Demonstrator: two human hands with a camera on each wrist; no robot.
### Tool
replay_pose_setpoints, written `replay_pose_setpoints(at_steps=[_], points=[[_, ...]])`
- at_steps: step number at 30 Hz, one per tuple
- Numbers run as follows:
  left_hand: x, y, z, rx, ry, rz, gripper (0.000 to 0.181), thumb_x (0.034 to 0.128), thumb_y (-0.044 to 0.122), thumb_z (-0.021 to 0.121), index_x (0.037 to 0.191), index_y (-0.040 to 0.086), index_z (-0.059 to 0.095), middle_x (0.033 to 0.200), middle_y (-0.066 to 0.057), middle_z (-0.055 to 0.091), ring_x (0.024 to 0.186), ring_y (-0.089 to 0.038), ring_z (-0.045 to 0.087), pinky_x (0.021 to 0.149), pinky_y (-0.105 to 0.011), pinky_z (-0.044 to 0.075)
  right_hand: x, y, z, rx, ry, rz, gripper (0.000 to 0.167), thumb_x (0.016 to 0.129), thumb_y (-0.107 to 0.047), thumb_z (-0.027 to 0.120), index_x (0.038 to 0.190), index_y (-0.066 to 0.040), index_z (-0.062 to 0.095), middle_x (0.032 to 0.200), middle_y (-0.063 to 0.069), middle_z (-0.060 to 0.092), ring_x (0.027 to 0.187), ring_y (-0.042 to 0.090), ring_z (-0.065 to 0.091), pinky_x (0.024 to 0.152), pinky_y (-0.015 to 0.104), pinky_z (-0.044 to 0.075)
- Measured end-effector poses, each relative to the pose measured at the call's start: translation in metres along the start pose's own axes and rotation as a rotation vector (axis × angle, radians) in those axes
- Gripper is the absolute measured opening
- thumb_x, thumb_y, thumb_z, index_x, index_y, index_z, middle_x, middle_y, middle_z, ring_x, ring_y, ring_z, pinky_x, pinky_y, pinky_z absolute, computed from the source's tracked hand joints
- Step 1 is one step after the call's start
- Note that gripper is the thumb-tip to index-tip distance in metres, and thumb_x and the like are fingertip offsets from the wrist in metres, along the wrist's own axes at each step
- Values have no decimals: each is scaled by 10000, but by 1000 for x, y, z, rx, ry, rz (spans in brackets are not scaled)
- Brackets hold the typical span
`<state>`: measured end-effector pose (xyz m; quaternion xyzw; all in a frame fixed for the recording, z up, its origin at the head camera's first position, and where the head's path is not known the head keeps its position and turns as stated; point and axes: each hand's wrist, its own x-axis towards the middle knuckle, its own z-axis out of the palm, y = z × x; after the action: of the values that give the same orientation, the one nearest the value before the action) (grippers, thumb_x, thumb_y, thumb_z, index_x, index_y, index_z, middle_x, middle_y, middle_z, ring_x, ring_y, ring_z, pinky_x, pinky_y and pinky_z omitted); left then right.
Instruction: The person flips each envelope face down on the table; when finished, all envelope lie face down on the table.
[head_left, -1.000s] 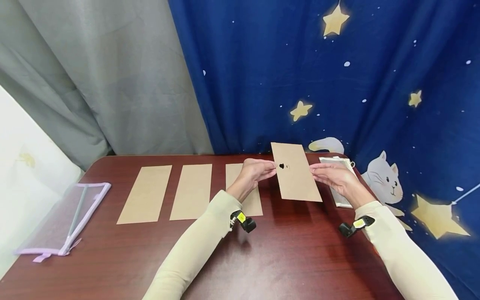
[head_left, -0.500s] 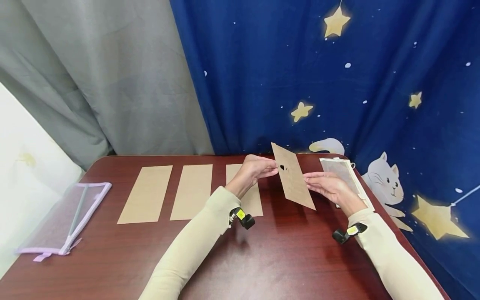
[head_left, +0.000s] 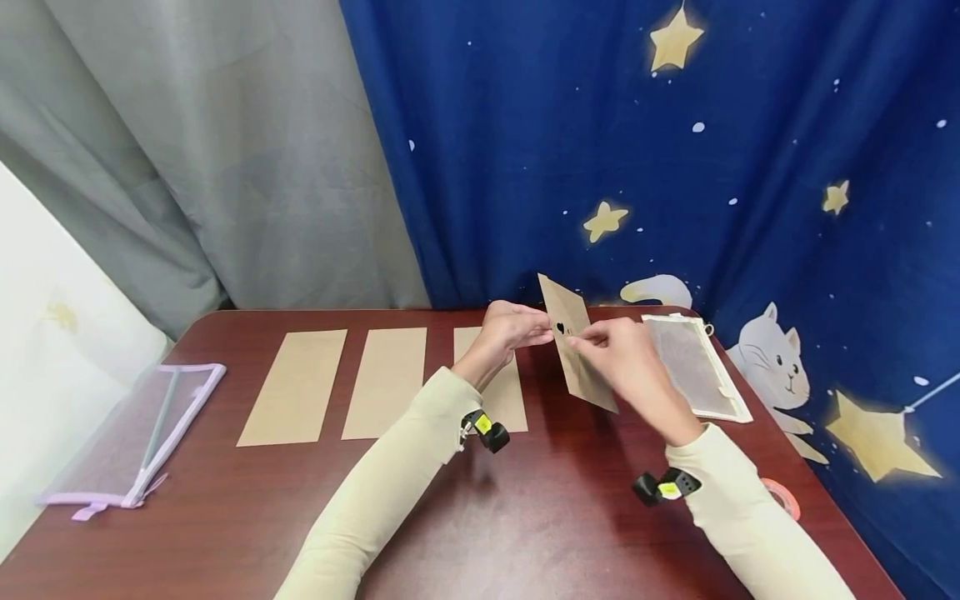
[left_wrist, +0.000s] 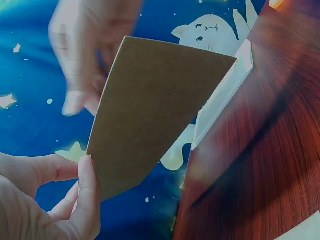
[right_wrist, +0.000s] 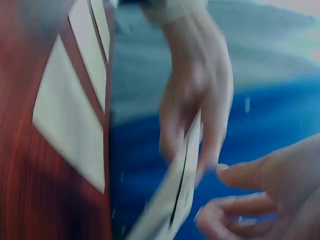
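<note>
A brown kraft-paper card (head_left: 585, 379) is held up above the table, tilted nearly edge-on, with a small black heart-like mark on its front. My left hand (head_left: 512, 329) pinches its left edge between thumb and fingers. The card's plain back (left_wrist: 155, 110) faces the left wrist view. My right hand (head_left: 633, 362) is in front of the card, fingertips near its face below the mark. In the right wrist view, thumb and fingers of my right hand (right_wrist: 265, 195) stand apart with nothing seen between them. Blur hides whether they touch the card.
Three similar brown cards lie in a row: the left card (head_left: 292, 387), the middle card (head_left: 386, 379) and the right card (head_left: 512, 404), partly behind my left hand. A purple-edged mesh pouch (head_left: 220, 379) lies left, a white-edged mesh pouch (head_left: 693, 367) right. An orange ring (head_left: 783, 497) sits by my right sleeve.
The card has turned from facing the head view to nearly edge-on. My right hand has let go of its right edge and moved left across its front. The left hand keeps its pinch.
</note>
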<state>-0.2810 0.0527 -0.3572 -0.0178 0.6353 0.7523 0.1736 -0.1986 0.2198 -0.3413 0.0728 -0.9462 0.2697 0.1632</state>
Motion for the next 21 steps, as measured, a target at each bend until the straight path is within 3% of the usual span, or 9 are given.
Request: replay_pose_setpoints(at_steps=[2,5,9,13,17,21], points=[[-1,-1,2,4,6,8,249,840,-137,661,1087,-156,691,1149,-309,692,616,-98,685,734,-261,644,-4,-18,3,-79,-15,-31,229,888,-256,776,751,-73,787,617,71,683,586,210,562,488,271,396],[-2,-5,5,-2,13,12,219,846,-130,667,1062,-145,699,1088,-292,724,597,-100,690,713,-263,644,-9,-33,10,-205,-10,-42,269,866,-243,806,670,-72,735,533,58,593,540,238,558,467,326,436],[-4,-6,8,-9,18,32,182,849,-139,666,1029,-147,694,950,-251,751,569,-117,684,701,-287,649,-13,-42,20,-351,40,-66,167,867,-148,785,791,-5,743,655,154,675,594,335,658,499,442,566],[-6,-8,12,40,39,63,139,828,-131,683,963,-134,716,857,-230,756,552,-122,689,689,-299,652,-20,-45,27,-469,105,-105,117,865,-41,699,761,10,707,672,203,660,590,388,656,448,475,551],[-9,-6,14,85,59,113,100,821,-101,704,914,-107,739,844,-225,760,555,-112,698,663,-282,650,-21,-48,27,-512,156,-121,130,854,-21,672,730,6,696,634,191,626,563,389,632,420,466,525],[-14,-5,12,69,57,128,139,885,-47,685,1003,-109,723,958,-270,749,608,-124,705,731,-315,653,-19,-48,20,-452,175,-83,160,864,-45,659,715,4,689,639,189,646,563,397,631,435,476,528]])
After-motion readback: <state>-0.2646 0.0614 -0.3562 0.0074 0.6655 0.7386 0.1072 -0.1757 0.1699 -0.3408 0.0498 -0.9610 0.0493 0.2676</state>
